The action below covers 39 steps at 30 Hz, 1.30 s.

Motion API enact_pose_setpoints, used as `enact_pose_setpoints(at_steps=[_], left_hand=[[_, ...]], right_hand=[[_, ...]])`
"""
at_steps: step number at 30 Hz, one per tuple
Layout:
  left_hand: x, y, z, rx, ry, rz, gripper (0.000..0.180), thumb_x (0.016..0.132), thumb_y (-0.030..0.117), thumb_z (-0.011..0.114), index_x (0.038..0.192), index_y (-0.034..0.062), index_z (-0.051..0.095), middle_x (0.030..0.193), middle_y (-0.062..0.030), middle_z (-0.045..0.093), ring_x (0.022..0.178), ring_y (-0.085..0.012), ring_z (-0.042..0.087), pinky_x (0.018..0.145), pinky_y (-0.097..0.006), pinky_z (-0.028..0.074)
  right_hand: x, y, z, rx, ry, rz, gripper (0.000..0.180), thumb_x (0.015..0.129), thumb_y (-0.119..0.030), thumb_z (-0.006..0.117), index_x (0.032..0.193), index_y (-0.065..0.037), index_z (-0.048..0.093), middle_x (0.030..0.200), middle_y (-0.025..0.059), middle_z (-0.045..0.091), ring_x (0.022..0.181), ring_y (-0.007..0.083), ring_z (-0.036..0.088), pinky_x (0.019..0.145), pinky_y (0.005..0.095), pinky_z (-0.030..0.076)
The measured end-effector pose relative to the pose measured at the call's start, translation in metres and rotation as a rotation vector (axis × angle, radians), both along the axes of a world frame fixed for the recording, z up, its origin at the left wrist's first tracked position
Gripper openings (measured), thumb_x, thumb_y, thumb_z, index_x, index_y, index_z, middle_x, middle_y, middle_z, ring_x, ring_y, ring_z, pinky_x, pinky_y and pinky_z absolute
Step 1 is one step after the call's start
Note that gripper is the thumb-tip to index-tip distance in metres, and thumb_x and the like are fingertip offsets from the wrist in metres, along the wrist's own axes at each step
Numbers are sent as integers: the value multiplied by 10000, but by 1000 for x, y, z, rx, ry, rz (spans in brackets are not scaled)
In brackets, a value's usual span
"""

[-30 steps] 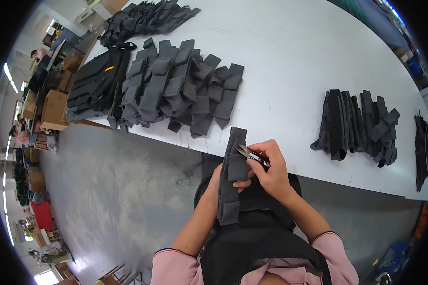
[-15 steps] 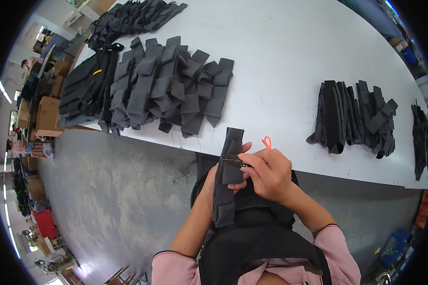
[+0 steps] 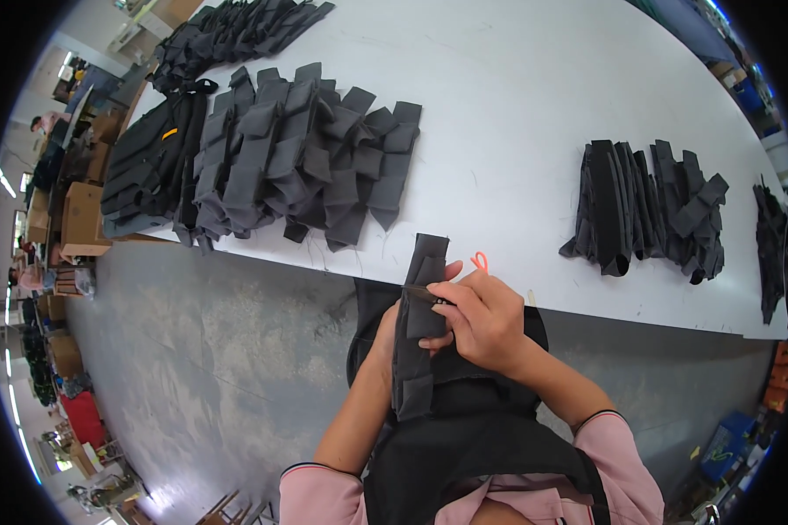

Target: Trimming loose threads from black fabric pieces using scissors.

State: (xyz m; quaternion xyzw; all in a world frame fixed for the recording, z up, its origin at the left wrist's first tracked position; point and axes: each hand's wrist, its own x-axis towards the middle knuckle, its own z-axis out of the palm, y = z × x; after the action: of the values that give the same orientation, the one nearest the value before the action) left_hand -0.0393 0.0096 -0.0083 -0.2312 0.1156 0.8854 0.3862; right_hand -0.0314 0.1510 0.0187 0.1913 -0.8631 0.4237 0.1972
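Near the table's front edge, my left hand [image 3: 388,333] holds a long dark grey fabric strip [image 3: 413,359] with folded, pocket-like sections. The strip covers most of that hand; its fingertips show past the strip's right edge. My right hand [image 3: 494,322] is closed on a small pair of thread snips [image 3: 418,292]. Their thin metal blades lie across the upper part of the strip, at the edge of a folded section. An orange loop [image 3: 481,261] sticks up behind the right hand. Whether the blades touch a thread is too small to tell.
On the white table [image 3: 490,114], a heap of similar grey strips [image 3: 298,157] lies left, beside a black backpack [image 3: 144,166]. Another heap [image 3: 236,35] sits farther back. More dark strips [image 3: 626,210] lie at the right. Cardboard boxes [image 3: 80,219] stand left of the table.
My right hand and the snips have shifted slightly left across the strip. The left hand keeps its hold. The table and its heaps appear a little farther left in the view.
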Motion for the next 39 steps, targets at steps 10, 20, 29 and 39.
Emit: enact_pose_setpoints(at_steps=[10, 20, 29, 39], left_hand=[[-11, -8, -25, 179, 263, 86, 474, 962, 272, 376, 1386, 61, 348, 777, -97, 447, 540, -152, 378, 417, -245, 363], [-11, -9, -25, 245, 231, 125, 481, 946, 248, 408, 1382, 51, 356, 755, -66, 405, 606, -137, 325, 468, -231, 346], [-9, -10, -23, 28, 226, 103, 497, 907, 173, 467, 1360, -2, 359, 711, -51, 420, 603, -129, 349, 463, -232, 343], [-4, -6, -22, 201, 204, 56, 458, 930, 161, 423, 1356, 6, 356, 726, -59, 421, 590, -140, 407, 477, -235, 372]], right_hand=[[25, -2, 6, -160, -150, 99, 277, 676, 10, 703, 938, -35, 625, 732, 80, 552, 603, 231, 562, 544, 310, 453], [41, -12, 1, -75, -264, 202, 345, 640, 8, 724, 966, -46, 623, 793, 90, 554, 662, 244, 544, 562, 307, 444], [36, -9, 14, -45, -395, 226, 336, 661, 0, 716, 974, -65, 614, 833, 97, 526, 619, 235, 542, 529, 310, 434], [31, -4, -2, -1379, -1153, 444, 237, 809, 3, 592, 1039, 6, 536, 997, 58, 499, 663, 65, 473, 639, 178, 388]])
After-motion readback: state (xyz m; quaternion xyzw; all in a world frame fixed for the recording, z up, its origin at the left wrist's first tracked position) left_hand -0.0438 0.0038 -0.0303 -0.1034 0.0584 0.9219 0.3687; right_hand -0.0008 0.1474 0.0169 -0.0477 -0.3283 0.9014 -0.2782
